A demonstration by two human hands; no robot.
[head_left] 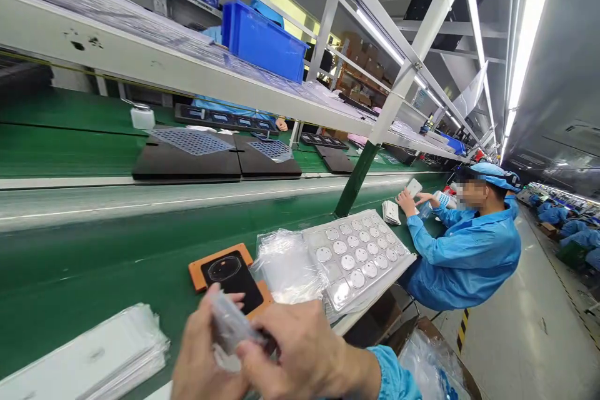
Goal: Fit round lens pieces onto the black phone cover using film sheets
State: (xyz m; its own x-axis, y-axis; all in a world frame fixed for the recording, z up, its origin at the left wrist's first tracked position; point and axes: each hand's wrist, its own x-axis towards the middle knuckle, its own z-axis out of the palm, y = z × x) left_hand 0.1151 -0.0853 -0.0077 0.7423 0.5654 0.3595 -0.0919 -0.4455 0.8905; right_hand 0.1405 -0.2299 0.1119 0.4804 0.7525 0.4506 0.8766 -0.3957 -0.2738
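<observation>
- The plastic-wrapped piece (230, 323) is held up between the two hands, in front of the orange fixture (199, 276); the fingers cover part of it, so its full shape cannot be told.
- The left hand (204, 344) has its fingers curled up around the far end of the piece.
- The right hand (297, 344) pinches the near end, thumb and bent forefinger closed on it.
- Just beyond the hands, the orange fixture lies on the green surface (60, 287) with a black plate (244, 284) bearing a round ring on it; the hands hide its nearest edge.
- Right of the fixture and near it is a loose pile of clear bags (287, 265).
- Beside the bags, a clear tray (328, 272) holds rows of round pieces, some of its pockets bare.
- At lower left lies a stack of white wrapped sheets (94, 353).
- A green and white post (357, 180) rises behind the tray, blocking some of the view beyond.
- Farther back, black boards (187, 165) carry perforated sheets (194, 140), with a small white bottle (142, 117) behind.
- On the right sits a co-worker (462, 256) in blue, holding a white piece (414, 187) near a small white stack (390, 212).
</observation>
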